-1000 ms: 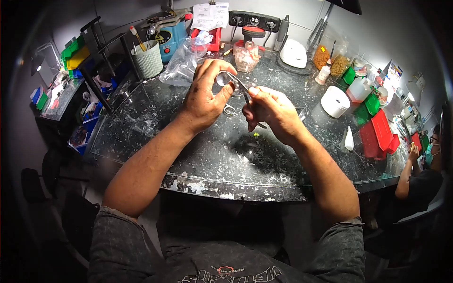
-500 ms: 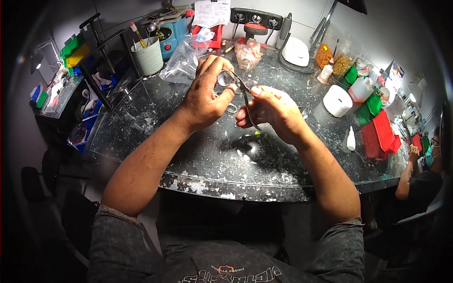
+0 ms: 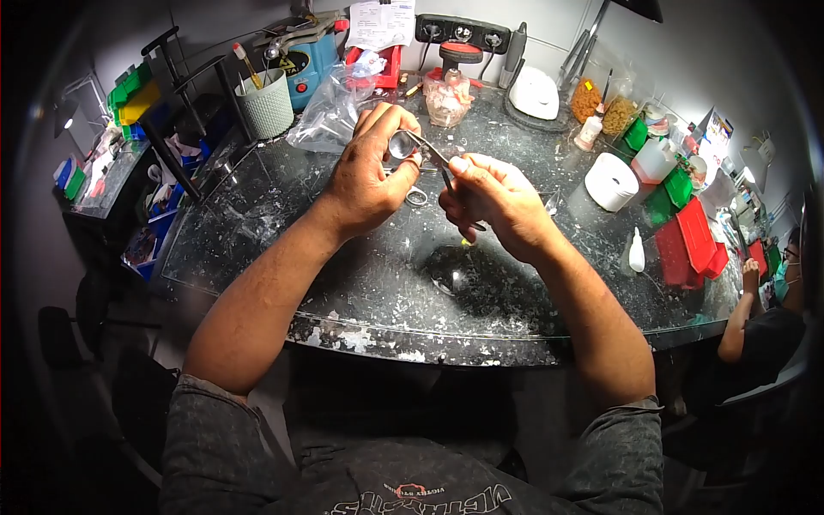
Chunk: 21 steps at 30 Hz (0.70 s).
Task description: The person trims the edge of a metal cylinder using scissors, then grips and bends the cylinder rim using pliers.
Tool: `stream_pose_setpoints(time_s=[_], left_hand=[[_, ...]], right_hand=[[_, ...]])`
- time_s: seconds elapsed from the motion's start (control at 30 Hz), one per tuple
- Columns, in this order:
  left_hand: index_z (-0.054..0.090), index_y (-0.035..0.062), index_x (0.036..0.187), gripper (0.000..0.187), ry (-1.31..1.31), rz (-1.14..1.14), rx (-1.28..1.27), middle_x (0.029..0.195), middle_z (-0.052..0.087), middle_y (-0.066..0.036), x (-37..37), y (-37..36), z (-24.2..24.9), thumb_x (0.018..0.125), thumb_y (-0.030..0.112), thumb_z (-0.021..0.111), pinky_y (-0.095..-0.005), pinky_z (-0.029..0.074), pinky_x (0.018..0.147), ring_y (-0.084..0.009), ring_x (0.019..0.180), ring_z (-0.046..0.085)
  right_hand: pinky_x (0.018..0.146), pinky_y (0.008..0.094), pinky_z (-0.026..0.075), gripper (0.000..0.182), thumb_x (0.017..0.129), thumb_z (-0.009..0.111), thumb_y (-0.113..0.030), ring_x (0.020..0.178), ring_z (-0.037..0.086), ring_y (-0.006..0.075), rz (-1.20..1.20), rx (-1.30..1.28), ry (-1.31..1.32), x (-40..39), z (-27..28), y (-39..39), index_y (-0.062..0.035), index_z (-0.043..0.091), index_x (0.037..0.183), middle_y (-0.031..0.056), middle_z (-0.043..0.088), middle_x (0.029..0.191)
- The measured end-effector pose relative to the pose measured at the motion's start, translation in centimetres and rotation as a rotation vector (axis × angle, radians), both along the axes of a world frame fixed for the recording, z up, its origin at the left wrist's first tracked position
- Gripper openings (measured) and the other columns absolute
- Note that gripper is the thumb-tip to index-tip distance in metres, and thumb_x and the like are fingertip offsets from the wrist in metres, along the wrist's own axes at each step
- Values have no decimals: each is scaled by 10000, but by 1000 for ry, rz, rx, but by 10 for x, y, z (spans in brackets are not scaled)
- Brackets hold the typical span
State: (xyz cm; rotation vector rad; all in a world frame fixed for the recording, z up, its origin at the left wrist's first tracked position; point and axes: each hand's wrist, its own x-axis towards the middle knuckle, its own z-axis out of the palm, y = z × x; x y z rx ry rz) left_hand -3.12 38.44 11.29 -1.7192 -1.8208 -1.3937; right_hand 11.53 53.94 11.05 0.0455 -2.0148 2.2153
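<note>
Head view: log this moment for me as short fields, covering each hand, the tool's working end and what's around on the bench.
Left hand: fingers curled around a round shiny piece
Right hand: grips a plier-like tool
Working end: near the piece's upper right edge; contact unclear
Between hands: metal loop on the bench
Bench, right: small white bottle, red bin
Bench, far left: pale cup holding a brush
</note>
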Motion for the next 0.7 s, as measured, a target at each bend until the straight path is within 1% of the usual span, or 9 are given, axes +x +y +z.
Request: stream_pose_setpoints(time_s=[0.03,0.07,0.13,0.17,0.23,0.37,0.53,0.63,0.7], left_hand=[[486,24,979,194,-12,0,1,973,495,-90,0,0,0,811,-6,577,-297,380,932,-215,975,505],[488,26,972,183,-24,2,2,970,495,-88,0,-1,1,811,-12,565,-296,380,927,-214,972,505],[490,27,958,174,-28,4,-15,962,496,-87,0,-2,2,803,-23,553,-297,381,920,-215,965,505],[492,27,944,167,-35,1,-33,955,497,-86,0,-2,2,795,-33,540,-299,382,912,-215,958,505],[492,27,932,166,-30,-13,-18,949,499,-86,-2,0,1,786,-42,529,-300,383,906,-216,951,505],[489,25,911,168,16,-11,2,937,506,-87,-4,0,1,767,-56,518,-302,382,899,-221,939,505],[490,25,909,173,-11,-7,-15,937,510,-89,-3,0,1,761,-62,517,-298,380,903,-225,943,507],[490,22,906,178,-15,-21,-8,937,509,-88,-5,-1,1,754,-68,514,-295,381,900,-219,941,507],[489,19,905,180,-4,-27,-5,939,509,-87,-5,0,1,751,-70,511,-293,381,897,-214,940,506]], right_hand=[[613,286,545,349,993,563,-411,636,614,139,3,25,17,0,0,0,-89,530,863,67,637,774],[613,286,545,349,993,563,-411,636,614,139,4,27,19,0,1,-3,-89,530,863,67,637,774],[714,320,575,335,991,569,-397,746,682,179,-82,-78,-8,0,2,-9,-80,544,887,98,674,831],[714,320,575,335,991,569,-397,746,682,179,-82,-79,-7,0,4,-8,-80,544,887,98,674,831],[787,353,581,327,989,576,-387,839,709,213,-47,-33,-40,1,6,-5,-71,554,906,123,695,885],[751,338,578,321,990,577,-381,786,696,198,-40,-47,-41,0,1,-1,-73,552,906,106,683,849],[674,318,556,325,1007,551,-371,695,655,162,-8,12,-29,0,2,2,-75,547,872,69,645,778],[663,316,551,328,1009,550,-368,678,649,156,10,56,12,2,2,2,-76,545,860,63,640,759],[677,313,553,316,1009,552,-360,682,657,160,-24,23,29,0,0,-3,-77,549,867,63,643,752]])
